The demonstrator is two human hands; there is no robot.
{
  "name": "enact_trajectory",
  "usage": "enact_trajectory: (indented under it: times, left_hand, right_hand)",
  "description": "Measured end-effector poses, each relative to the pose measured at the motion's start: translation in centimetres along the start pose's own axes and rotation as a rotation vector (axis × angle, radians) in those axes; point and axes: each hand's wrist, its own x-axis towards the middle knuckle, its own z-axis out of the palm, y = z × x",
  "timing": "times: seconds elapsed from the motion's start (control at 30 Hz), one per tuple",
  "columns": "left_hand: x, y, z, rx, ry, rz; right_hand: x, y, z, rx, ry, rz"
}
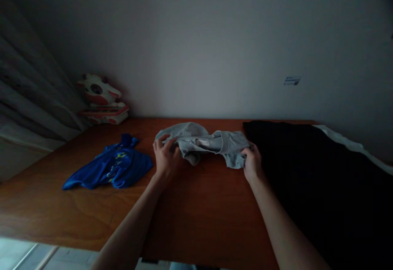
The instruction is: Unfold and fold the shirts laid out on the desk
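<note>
A crumpled grey garment (235, 145) is stretched between my two hands over the middle of the wooden table (208, 221), its collar and a pale label facing me. My left hand (166, 157) grips the garment's left part with curled fingers. At its right end, my right hand (253, 159) pinches the cloth between thumb and fingers. To the left of my left hand lies a rumpled blue garment (116, 165) with a yellow and white print.
A large black cloth (310, 188) with a white edge covers the table's right side. A red and white cow-shaped toy (102, 100) stands at the back left corner, beside a curtain (27, 81). Behind the table rises a wall (202, 48) with a small sticker (291, 81).
</note>
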Motion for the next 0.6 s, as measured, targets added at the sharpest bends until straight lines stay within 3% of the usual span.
enact_trajectory:
  times: [0.1, 0.17, 0.23, 0.3, 0.4, 0.5, 0.6]
  left_hand:
    - [0.2, -0.5, -0.2, -0.026, 0.138, -0.083]
    - [-0.2, -0.2, 0.2, -0.105, 0.105, -0.122]
    - [-0.8, 0.4, 0.7, -0.177, -0.032, -0.11]
    - [-1.4, 0.8, 1.1, -0.199, -0.203, -0.035]
    - [-1.9, 1.1, 1.2, -0.18, -0.382, 0.111]
    - [-1.6, 0.3, 0.7, -0.043, -0.375, 0.186]
    - [-1.1, -1.9, 0.1, 0.183, -0.319, 0.114]
  right_hand:
    - [0.0, -0.4, -0.8, -0.461, 0.097, -0.434]
    - [-0.6, -0.7, -0.7, -0.69, 0.002, -0.657]
    - [-1.5, -0.5, -0.3, -0.808, -0.186, -0.752]
    - [-2.3, 0.0, 0.3, -0.907, -0.347, -0.773]
    - [-2.7, 0.9, 0.8, -1.056, -0.394, -0.713]
    - [-2.1, 1.2, 0.6, -1.18, -0.363, -0.629]
    - [-1.5, 1.2, 0.1, -1.239, -0.351, -0.593]
